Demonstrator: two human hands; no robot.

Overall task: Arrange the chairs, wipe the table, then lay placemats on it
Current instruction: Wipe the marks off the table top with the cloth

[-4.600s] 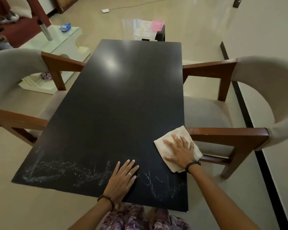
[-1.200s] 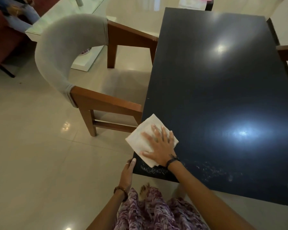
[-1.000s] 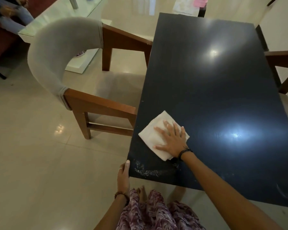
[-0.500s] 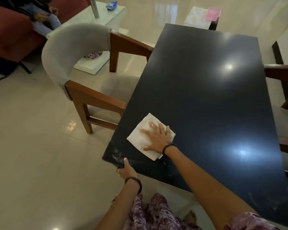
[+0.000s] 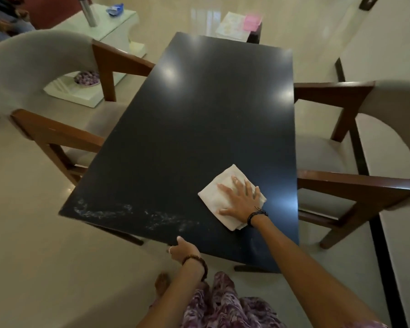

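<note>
- Right of centre in the frame, the right hand [image 5: 240, 201] lies flat, fingers spread, pressing a folded white cloth [image 5: 223, 192] onto the black table [image 5: 199, 114].
- At lower centre, the left hand [image 5: 182, 250] curls over the table's near edge.
- White smears [image 5: 128, 211] streak the lower-left tabletop.
- Chairs flank it: left chair [image 5: 45, 91], right chair [image 5: 365, 162].

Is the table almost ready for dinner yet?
Not yet. A chair sits on each side, so that part looks done. The right hand is flat on the cloth, wiping the black table; the left hand grips its near edge. White smears remain, and no placemats are on the table.
</note>
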